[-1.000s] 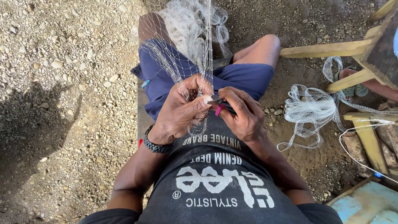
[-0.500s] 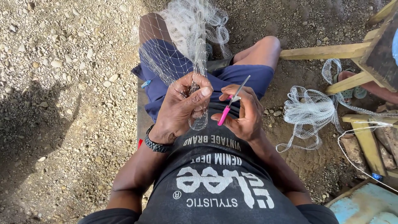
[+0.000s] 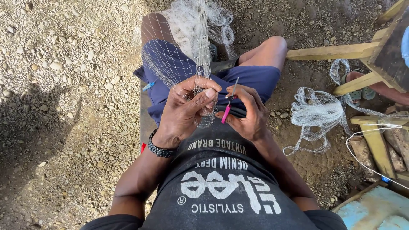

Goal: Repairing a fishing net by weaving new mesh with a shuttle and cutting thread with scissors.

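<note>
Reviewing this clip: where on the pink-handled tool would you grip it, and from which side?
Probably the pink handle end of the pink-handled tool, from the right, as the right hand pinches it now. Its thin tip points up toward the fishing net, so the lower end stays free.

The fishing net (image 3: pixel 187 47) is translucent white, its fine threads forming a diamond mesh pattern over the navy blue shorts (image 3: pixel 251 81). The netting needle (image 3: pixel 226 111) is bright pink with a thin dark upper part. The wristband (image 3: pixel 158 150) is black. The shirt (image 3: pixel 226 187) is dark charcoal with white lettering. A second heap of net (image 3: pixel 317 113) is white against brown soil. The gravel ground (image 3: pixel 64 64) is pale grey and tan, speckled with light pebbles. The wooden beams (image 3: pixel 328 52) are yellowish, and the panel (image 3: pixel 375 211) is faded light blue.
</note>
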